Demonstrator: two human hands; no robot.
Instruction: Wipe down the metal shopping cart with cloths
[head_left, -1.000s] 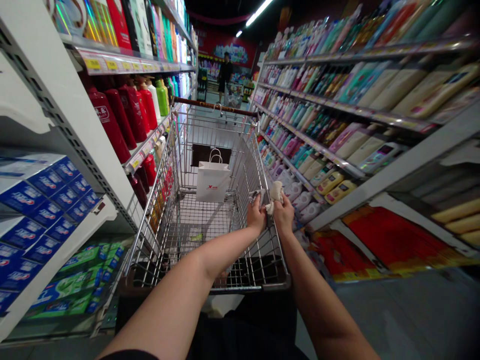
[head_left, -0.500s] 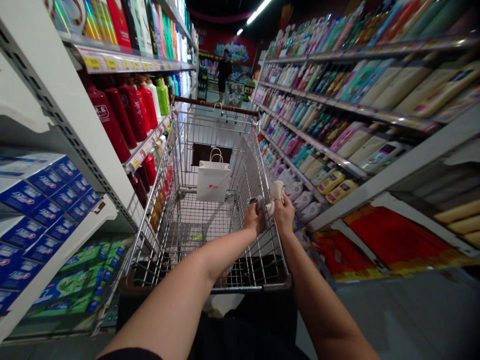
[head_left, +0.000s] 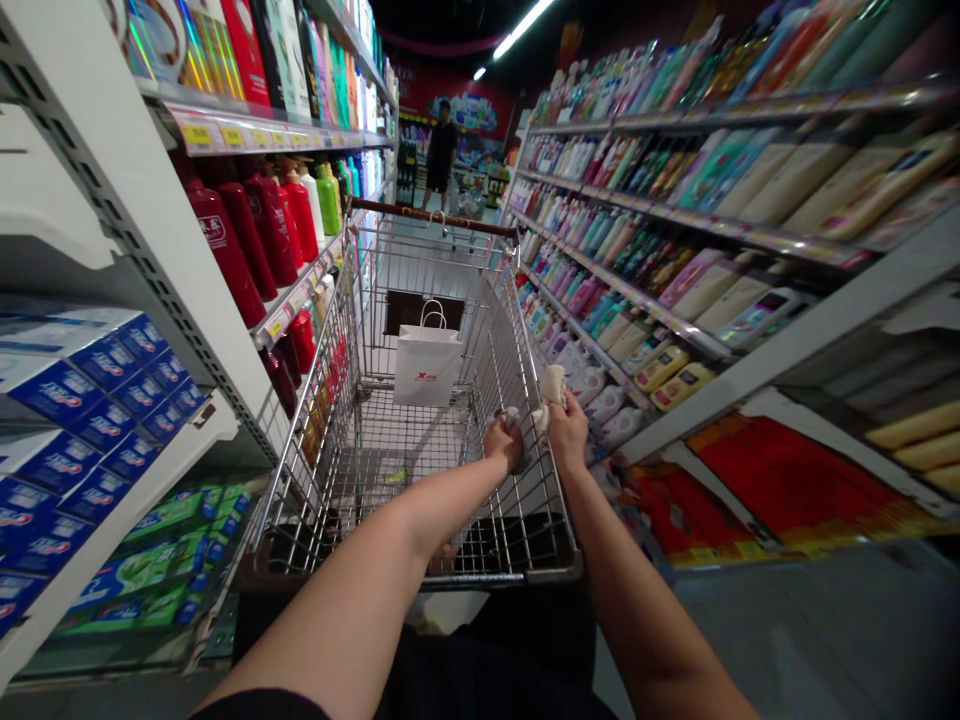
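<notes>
Left hand (head_left: 504, 443) curled nearly shut on small grey scrap (head_left: 511, 415), mostly hidden, can't tell what it is exactly. Right hand (head_left: 568, 432) has fingers (head_left: 562, 403) pinched on bunched beige cloth (head_left: 553, 386), top of it sticking out. Hands just beside each other, above right wire side of shopping cart (head_left: 433, 216). White paper bag (head_left: 427, 368) in cart. Bottle-packed shelves (head_left: 622, 298) alongside, person (head_left: 440, 150) far down aisle.

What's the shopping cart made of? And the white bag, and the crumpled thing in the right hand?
The shopping cart looks like shiny metal wire: silvery rods in a grid. The white bag seems to be matte paper, standing stiffly. The pale crumpled thing in the right hand might be cloth, since it bunches softly, but hard to tell.
</notes>
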